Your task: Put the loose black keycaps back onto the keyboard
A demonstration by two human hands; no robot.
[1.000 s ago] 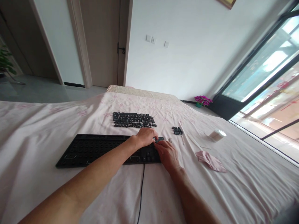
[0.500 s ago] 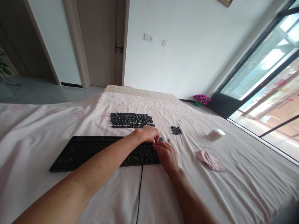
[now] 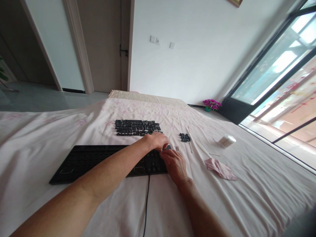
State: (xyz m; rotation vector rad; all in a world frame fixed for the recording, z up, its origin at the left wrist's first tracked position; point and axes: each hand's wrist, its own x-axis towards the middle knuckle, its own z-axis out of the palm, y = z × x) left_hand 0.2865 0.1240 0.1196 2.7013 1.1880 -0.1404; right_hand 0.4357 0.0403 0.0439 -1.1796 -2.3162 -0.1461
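Observation:
A black keyboard (image 3: 91, 163) with most of its keycaps off lies across the bed in front of me. My left hand (image 3: 158, 141) reaches over its far right part, fingers curled in and closed. Against those fingertips, at the keyboard's right end, my right hand (image 3: 174, 164) has its thumb and fingers pinched together. Whatever the fingertips hold is too small and hidden to make out. Rows of loose black keycaps (image 3: 137, 127) lie beyond the keyboard. A smaller pile of keycaps (image 3: 184, 137) sits to the right, near a small metallic tool (image 3: 177, 149) just past my right hand.
On the pink-white bedsheet (image 3: 251, 191) to the right lie a crumpled pink cloth (image 3: 220, 168), a cotton swab (image 3: 191, 147) and a round container of swabs (image 3: 227, 141) on its side. A black cable (image 3: 147, 204) runs from the keyboard towards me.
The view has shifted slightly, moving everything a little to the left. Both hands stay together at the keyboard's right end, with only small finger movement.

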